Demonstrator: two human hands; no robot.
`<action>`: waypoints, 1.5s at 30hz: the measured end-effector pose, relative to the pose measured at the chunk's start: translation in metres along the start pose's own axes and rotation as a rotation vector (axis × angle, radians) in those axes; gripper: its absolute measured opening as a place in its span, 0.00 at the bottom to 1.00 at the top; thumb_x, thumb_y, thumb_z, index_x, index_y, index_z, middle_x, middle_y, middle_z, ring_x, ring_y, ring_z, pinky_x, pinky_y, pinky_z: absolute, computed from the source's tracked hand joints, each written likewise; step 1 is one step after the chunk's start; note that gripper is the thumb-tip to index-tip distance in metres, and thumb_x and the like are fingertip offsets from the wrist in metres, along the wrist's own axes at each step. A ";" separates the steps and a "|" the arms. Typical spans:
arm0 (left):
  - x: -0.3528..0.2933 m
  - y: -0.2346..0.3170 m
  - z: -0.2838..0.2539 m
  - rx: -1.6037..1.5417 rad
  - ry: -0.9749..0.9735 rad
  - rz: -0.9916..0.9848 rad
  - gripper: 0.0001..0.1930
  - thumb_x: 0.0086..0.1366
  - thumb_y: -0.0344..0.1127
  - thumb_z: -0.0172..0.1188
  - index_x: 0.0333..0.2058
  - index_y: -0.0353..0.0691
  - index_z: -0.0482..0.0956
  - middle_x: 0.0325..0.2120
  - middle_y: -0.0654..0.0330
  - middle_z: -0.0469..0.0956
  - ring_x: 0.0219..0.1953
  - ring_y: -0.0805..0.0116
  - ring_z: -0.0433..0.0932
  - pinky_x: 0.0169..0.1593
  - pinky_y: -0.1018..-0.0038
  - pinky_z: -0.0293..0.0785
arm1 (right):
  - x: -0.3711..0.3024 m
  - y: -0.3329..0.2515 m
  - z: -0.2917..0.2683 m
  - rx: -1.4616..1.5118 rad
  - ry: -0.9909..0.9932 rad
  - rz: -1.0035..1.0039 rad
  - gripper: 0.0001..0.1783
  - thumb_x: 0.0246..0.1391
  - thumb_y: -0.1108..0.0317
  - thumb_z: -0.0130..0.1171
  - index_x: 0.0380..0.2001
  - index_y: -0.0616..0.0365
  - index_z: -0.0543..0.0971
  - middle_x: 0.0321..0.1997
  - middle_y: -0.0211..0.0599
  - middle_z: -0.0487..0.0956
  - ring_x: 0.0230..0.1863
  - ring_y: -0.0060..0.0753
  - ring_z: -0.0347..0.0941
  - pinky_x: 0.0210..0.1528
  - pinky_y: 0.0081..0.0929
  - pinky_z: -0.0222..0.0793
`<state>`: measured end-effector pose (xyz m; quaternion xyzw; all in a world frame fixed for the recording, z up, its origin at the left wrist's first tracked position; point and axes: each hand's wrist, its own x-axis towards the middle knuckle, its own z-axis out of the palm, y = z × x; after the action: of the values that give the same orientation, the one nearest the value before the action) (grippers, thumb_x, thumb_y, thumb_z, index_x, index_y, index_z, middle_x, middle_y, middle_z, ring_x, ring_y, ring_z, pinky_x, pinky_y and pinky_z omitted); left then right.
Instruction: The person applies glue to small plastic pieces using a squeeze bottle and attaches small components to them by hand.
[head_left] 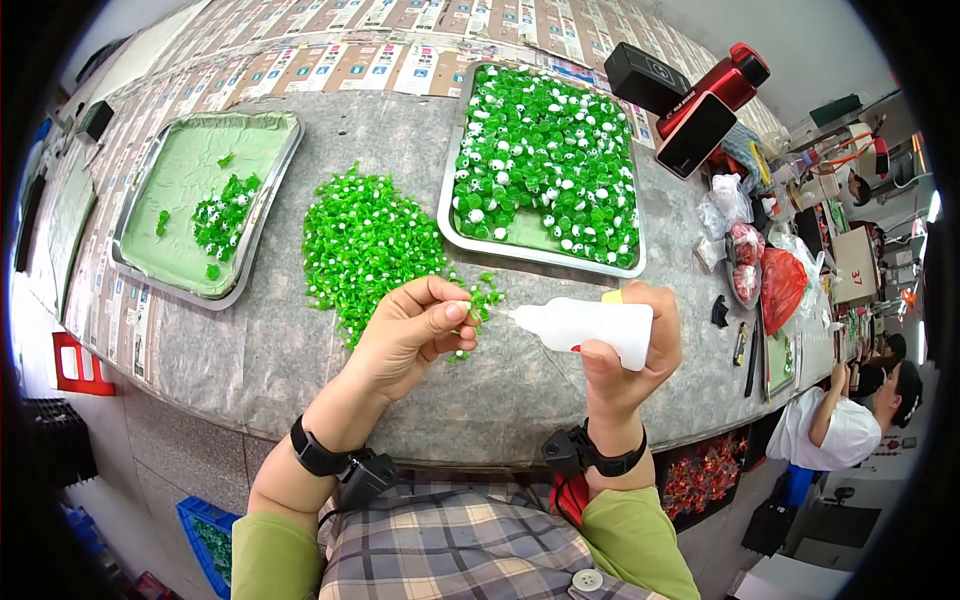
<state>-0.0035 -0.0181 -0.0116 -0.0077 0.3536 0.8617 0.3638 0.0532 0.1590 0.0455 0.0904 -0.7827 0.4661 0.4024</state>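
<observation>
My left hand (415, 328) is closed in a pinch around a small green and white plastic piece, mostly hidden by the fingertips. Wrapped in my right hand (640, 350) is a white squeeze bottle (592, 328), lying nearly level. Its thin nozzle points left, close to the pinched piece; whether they touch I cannot tell. Just beyond my left hand lies a heap of small green pieces with white dots (370, 245), with a few loose ones (488, 293) beside it.
A metal tray (545, 257) at the back is full of green and white pieces; another tray (150, 240) at left holds a small cluster. A dark phone (695, 135) leans by a red bottle (735, 80). Plastic bags (785, 285) lie at right, where another person (830, 425) sits.
</observation>
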 end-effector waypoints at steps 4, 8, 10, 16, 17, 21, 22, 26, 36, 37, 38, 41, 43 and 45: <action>0.001 -0.001 -0.002 -0.027 -0.049 -0.005 0.05 0.54 0.30 0.55 0.29 0.38 0.71 0.23 0.60 0.74 0.24 0.73 0.74 0.30 0.80 0.73 | -0.003 0.001 0.001 0.037 0.004 0.053 0.23 0.30 0.56 0.67 0.24 0.59 0.69 0.18 0.31 0.69 0.16 0.23 0.62 0.18 0.17 0.57; 0.001 -0.001 -0.003 -0.018 -0.049 -0.002 0.04 0.54 0.30 0.55 0.29 0.38 0.71 0.23 0.60 0.74 0.23 0.74 0.73 0.29 0.80 0.72 | -0.001 0.002 0.002 -0.024 -0.012 0.014 0.23 0.30 0.55 0.67 0.24 0.59 0.69 0.18 0.31 0.69 0.17 0.23 0.63 0.19 0.16 0.57; 0.001 -0.002 -0.004 -0.021 -0.055 -0.002 0.04 0.54 0.31 0.54 0.28 0.39 0.71 0.22 0.60 0.74 0.23 0.74 0.73 0.29 0.80 0.72 | -0.004 0.004 -0.001 -0.012 0.026 0.041 0.23 0.31 0.55 0.67 0.24 0.59 0.69 0.18 0.30 0.68 0.18 0.22 0.63 0.19 0.16 0.58; 0.001 -0.001 -0.003 -0.014 -0.070 -0.007 0.04 0.55 0.33 0.54 0.27 0.39 0.71 0.22 0.61 0.74 0.23 0.75 0.73 0.29 0.81 0.71 | -0.003 0.004 -0.002 0.006 0.033 0.080 0.23 0.31 0.55 0.66 0.24 0.60 0.70 0.20 0.31 0.68 0.19 0.22 0.63 0.20 0.16 0.58; 0.001 -0.001 -0.003 -0.015 -0.071 -0.009 0.05 0.55 0.33 0.54 0.27 0.39 0.71 0.22 0.61 0.73 0.23 0.75 0.73 0.29 0.81 0.71 | -0.003 0.004 -0.002 0.006 0.034 0.079 0.23 0.31 0.55 0.66 0.24 0.60 0.70 0.20 0.31 0.68 0.19 0.22 0.63 0.20 0.16 0.58; 0.001 -0.001 -0.003 -0.013 -0.063 -0.010 0.05 0.55 0.33 0.54 0.27 0.39 0.71 0.22 0.61 0.73 0.23 0.75 0.73 0.29 0.81 0.71 | -0.005 0.004 0.000 0.020 0.061 0.105 0.23 0.32 0.54 0.66 0.24 0.61 0.69 0.21 0.31 0.68 0.21 0.21 0.64 0.22 0.16 0.58; 0.001 -0.001 -0.004 -0.012 -0.066 -0.011 0.05 0.54 0.33 0.55 0.28 0.39 0.71 0.22 0.61 0.73 0.23 0.75 0.73 0.29 0.81 0.71 | -0.006 0.004 0.000 0.055 0.084 0.133 0.23 0.32 0.54 0.66 0.24 0.61 0.69 0.22 0.31 0.68 0.22 0.21 0.64 0.23 0.16 0.58; 0.000 -0.001 -0.001 0.048 0.007 0.063 0.06 0.53 0.30 0.56 0.30 0.38 0.71 0.23 0.63 0.73 0.25 0.76 0.73 0.32 0.79 0.72 | -0.004 0.002 -0.003 0.129 0.136 0.123 0.23 0.33 0.54 0.65 0.24 0.61 0.70 0.22 0.31 0.68 0.23 0.21 0.64 0.24 0.16 0.59; -0.001 0.000 0.002 0.107 0.054 0.152 0.07 0.51 0.28 0.57 0.30 0.38 0.71 0.26 0.63 0.73 0.27 0.75 0.73 0.32 0.78 0.73 | -0.006 0.006 -0.003 0.050 0.038 0.123 0.22 0.32 0.56 0.66 0.24 0.61 0.70 0.21 0.31 0.70 0.21 0.20 0.65 0.22 0.15 0.60; -0.001 0.000 0.002 0.108 0.050 0.151 0.07 0.51 0.28 0.57 0.30 0.38 0.71 0.26 0.63 0.73 0.27 0.75 0.73 0.33 0.78 0.73 | -0.007 0.006 -0.004 0.054 0.031 0.136 0.22 0.32 0.56 0.66 0.24 0.61 0.70 0.21 0.31 0.70 0.21 0.20 0.66 0.22 0.15 0.60; -0.001 0.000 0.002 0.110 0.047 0.151 0.07 0.51 0.28 0.57 0.31 0.38 0.71 0.26 0.63 0.73 0.27 0.75 0.73 0.33 0.78 0.73 | -0.006 0.005 -0.003 0.054 0.030 0.136 0.22 0.32 0.56 0.66 0.24 0.61 0.70 0.21 0.31 0.70 0.21 0.20 0.66 0.22 0.15 0.60; -0.001 0.000 0.001 0.109 0.049 0.154 0.07 0.51 0.28 0.57 0.31 0.38 0.71 0.26 0.63 0.73 0.27 0.75 0.73 0.33 0.78 0.72 | -0.004 0.004 0.000 0.058 0.031 0.122 0.22 0.32 0.56 0.66 0.24 0.61 0.70 0.21 0.32 0.70 0.21 0.20 0.66 0.22 0.15 0.60; -0.001 0.000 0.001 0.107 0.046 0.154 0.07 0.51 0.28 0.57 0.31 0.38 0.71 0.26 0.63 0.73 0.27 0.75 0.73 0.33 0.78 0.72 | -0.005 0.005 0.000 0.061 0.035 0.135 0.21 0.33 0.55 0.65 0.23 0.60 0.70 0.23 0.31 0.70 0.20 0.20 0.66 0.22 0.14 0.60; -0.001 0.000 0.002 0.104 0.041 0.154 0.07 0.51 0.28 0.57 0.31 0.38 0.71 0.26 0.63 0.73 0.27 0.75 0.73 0.33 0.78 0.72 | -0.008 0.011 -0.003 0.117 0.088 0.139 0.22 0.35 0.56 0.65 0.25 0.60 0.69 0.23 0.32 0.71 0.21 0.21 0.66 0.22 0.15 0.61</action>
<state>-0.0023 -0.0177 -0.0100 0.0211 0.4048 0.8673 0.2889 0.0544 0.1656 0.0338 0.0386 -0.7401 0.5414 0.3970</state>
